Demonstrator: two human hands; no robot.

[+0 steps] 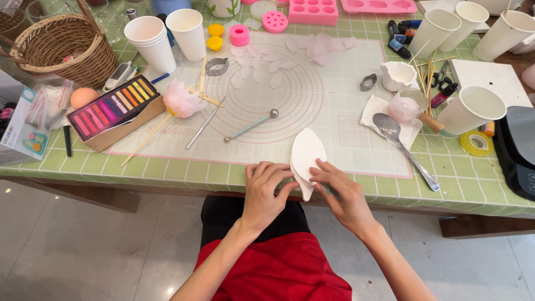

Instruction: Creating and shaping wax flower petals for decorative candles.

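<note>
At the near edge of a table covered in a green checked cloth point(167, 170), a person in a red top works with both bare hands over a white leaf-shaped mould point(307, 159). The mould lies pointed end away from the person, on the front border of a pale silicone mat point(345, 111) printed with pink circles. The left hand point(266, 192) rests just left of the mould, fingers curled and close together, fingertips touching its lower left edge. The right hand point(341, 192) comes in from the right, its fingers pressed together and laid against the mould's lower right side; whether either hand is pinching something thin against the mould cannot be told. On the mat beyond the mould lie a ball-ended modelling tool point(251, 125) and a thin metal tool point(205, 122), both slanted. Pale pink petals point(267, 58) are scattered across the mat's far side, and a pink petal flower on a stick point(181, 100) lies at its left edge. To the left sit an open box of coloured pastels point(114, 106) and a wicker basket point(64, 47). Stacked white paper cups point(150, 42) stand behind them. To the right, a metal spoon point(401, 145) lies on a white tissue, near another white paper cup point(471, 108) and a roll of yellow tape point(475, 142).
</note>
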